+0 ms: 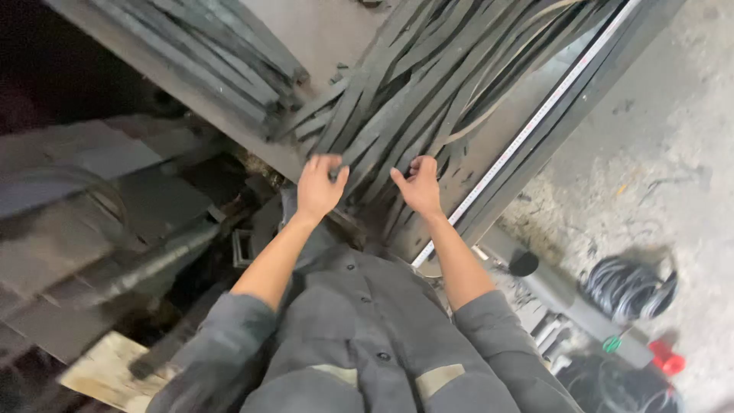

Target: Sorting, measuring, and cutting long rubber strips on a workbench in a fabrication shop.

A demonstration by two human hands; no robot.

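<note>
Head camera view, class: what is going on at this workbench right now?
A person in a grey work shirt leans over a metal table covered with long dark strips. The left hand and right hand both rest on the near ends of the strips, fingers curled over them. A measuring tape runs along the table's right edge. A second pile of strips lies further left.

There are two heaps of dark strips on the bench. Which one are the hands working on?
The big splayed heap at the middle and right, beside the measuring rule. Left hand and right hand both touch its near ends. The tidier bundle at upper left lies untouched.
</note>
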